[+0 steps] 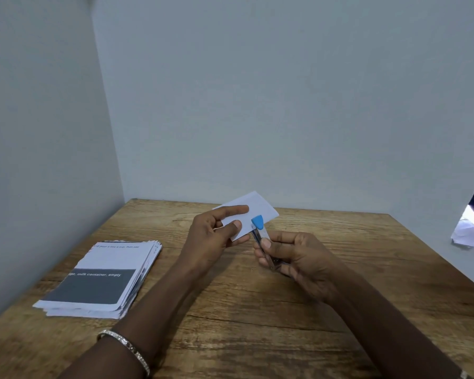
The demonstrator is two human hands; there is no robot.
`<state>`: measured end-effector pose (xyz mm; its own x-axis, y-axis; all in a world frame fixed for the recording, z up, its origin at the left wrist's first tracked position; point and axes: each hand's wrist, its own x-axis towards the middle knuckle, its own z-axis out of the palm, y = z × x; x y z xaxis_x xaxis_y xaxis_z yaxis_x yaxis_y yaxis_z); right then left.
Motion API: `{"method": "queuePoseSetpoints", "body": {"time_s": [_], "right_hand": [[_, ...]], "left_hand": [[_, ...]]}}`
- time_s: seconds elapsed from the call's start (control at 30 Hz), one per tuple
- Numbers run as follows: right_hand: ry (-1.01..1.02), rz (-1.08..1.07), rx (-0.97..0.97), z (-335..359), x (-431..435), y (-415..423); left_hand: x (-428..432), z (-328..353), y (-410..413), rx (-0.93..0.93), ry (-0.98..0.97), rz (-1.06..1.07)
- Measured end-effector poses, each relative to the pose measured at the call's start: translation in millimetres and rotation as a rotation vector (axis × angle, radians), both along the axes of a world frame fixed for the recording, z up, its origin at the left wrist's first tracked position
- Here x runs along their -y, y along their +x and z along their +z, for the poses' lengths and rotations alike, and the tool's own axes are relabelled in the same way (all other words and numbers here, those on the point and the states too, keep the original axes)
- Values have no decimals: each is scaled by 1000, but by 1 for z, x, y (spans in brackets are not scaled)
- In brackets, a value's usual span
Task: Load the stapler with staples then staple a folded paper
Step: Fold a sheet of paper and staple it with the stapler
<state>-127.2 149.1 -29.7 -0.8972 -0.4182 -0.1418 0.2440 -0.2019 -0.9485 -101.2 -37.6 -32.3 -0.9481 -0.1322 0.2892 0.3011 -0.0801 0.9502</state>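
Your left hand (211,239) is raised above the table (257,310) and pinches the folded paper (260,206). The thumb presses the near face of the white slip and the index finger lies stretched along its upper left part, with the other fingers curled behind it. The paper is held clear of the wood, tilted, its long edge running up towards the right, in front of the back wall (285,105).

Your right hand (298,258) grips the stapler (258,223). The thumb lies across the metal body and the fingers are curled round it from below, so this hand is closed about the tool. The stapler's blue-capped end points up and away from you and overlaps the lower edge of the paper. You cannot tell from this view whether the paper sits between the stapler's two halves or merely behind them. The two hands are close together, just apart, above the middle of the table.

On the table to your left lies a stack of printed sheets (101,277), the top one with a dark grey band and white lettering. A bracelet (123,348) circles your left wrist. At the far right edge of the view is some crumpled white paper (468,233).
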Motion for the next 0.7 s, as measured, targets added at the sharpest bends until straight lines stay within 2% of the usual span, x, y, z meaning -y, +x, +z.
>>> {"method": "queuePoseSetpoints", "body": {"time_s": [0.2, 0.5, 0.7], "right_hand": [[8, -63, -7, -3, 3, 2], [126, -163, 6, 0, 10, 2], [38, -81, -10, -2, 6, 4]], "left_hand": [[-3, -1, 2, 7, 24, 7], [-3, -8, -2, 11, 2, 25], [-1, -5, 0, 17, 100, 27]]}}
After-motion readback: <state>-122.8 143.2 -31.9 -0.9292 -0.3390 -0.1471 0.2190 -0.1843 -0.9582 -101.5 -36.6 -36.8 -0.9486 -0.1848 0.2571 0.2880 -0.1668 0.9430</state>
